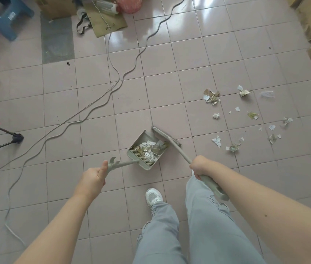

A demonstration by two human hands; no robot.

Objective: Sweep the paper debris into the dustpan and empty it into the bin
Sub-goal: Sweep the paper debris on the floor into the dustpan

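**Sweeping step under way, dustpan part loaded**

Left hand (93, 175) is gripping the dustpan handle (124, 163), fingers wrapped round it and thumb lying along the top. Right hand (201, 165) is closing round the broom handle (181, 151), and the upper end is running back under the right forearm. The long-handled dustpan (142, 135) is sitting on the tiled floor (97, 130) just ahead of the person's white shoe (153, 196). The broom head (165, 135) is resting at the pan's open mouth, touching or nearly touching its right edge.

A load of torn paper (149, 147) is lying inside the pan already. More paper debris (211, 97) is lying scattered on the tiles to the right, well apart from the pan, in several small clumps and loose scraps.

Judgement: the sweep-in step is about half done and the emptying has not begun.

The next move is calling for a reach with the broom out to the right-hand scraps. They need dragging back toward the pan mouth, or the pan needs shifting closer first. The pan should be staying flat so the collected paper is not spilling.

Grey cables (112, 88) are trailing across the floor to the left, clear of the sweep path.

No bin is showing for certain. A red mesh basket (129, 4) is standing at the top edge, and I cannot tell whether that is it.
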